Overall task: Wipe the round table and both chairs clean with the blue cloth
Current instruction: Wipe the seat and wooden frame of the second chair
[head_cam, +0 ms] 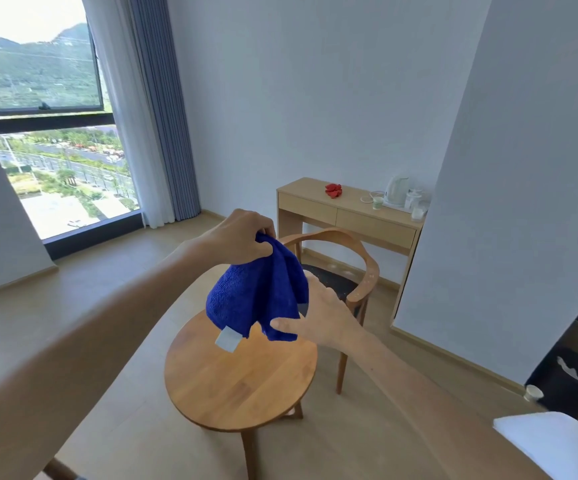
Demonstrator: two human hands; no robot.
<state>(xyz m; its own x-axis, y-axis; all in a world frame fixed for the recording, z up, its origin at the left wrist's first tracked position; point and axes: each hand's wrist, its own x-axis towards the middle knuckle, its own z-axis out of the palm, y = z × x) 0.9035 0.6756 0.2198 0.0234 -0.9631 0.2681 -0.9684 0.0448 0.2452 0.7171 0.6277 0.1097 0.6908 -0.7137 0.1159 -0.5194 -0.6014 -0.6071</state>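
Note:
The blue cloth point(258, 292) hangs in the air above the round wooden table point(242, 382), a white label dangling from its lower edge. My left hand point(242, 237) pinches the cloth's top corner. My right hand point(322, 320) holds the cloth's lower right edge, thumb in front and fingers behind the fabric. One wooden chair point(360, 268) with a curved back and dark seat stands behind the table. A second chair is not clearly in view; only a brown piece shows at the bottom left edge.
A light wooden desk point(350, 216) against the far wall carries a white kettle point(396, 190), a cup and a red item. A black bin point(571, 382) and a paper cup stand at right. White bedding point(554, 441) fills the lower right corner. A window with curtains is at left.

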